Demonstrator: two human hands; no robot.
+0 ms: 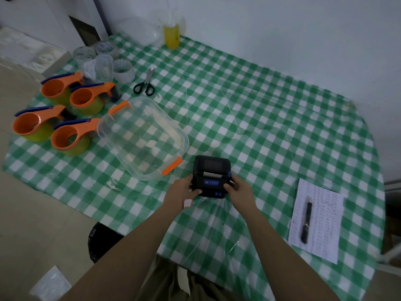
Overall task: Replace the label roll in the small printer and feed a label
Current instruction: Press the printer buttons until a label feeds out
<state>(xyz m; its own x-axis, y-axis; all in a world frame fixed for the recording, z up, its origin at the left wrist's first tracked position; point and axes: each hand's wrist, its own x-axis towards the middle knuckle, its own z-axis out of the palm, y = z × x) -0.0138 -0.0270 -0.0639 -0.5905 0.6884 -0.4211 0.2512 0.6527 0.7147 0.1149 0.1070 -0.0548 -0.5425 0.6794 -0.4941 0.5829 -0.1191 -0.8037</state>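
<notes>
Two bare hands grip one small black plastic label printer [211, 175] at lower centre of the frame, on a counter [271, 118] draped in green-and-white checked cloth. The left hand [184, 192] wraps the printer's left side, thumb pressed on its front; one white red-edged label [188, 203] sticks to the back of that hand. The right hand [239, 191] curls around the right side, thumb on the front panel. A white strip of label paper [213, 174] shows in the printer's slot.

At left centre lies one clear rectangular plastic lid [142, 137] with two orange clips. Four orange tape dispensers [63, 120] stand in the upper left, with three rolls of clear tape [104, 55] behind them and one pair of black-handled scissors [145, 83] nearby. One bottle of yellow liquid [171, 35] stands at top centre. At right, one dark pen [306, 222] rests on one printed sheet [319, 222].
</notes>
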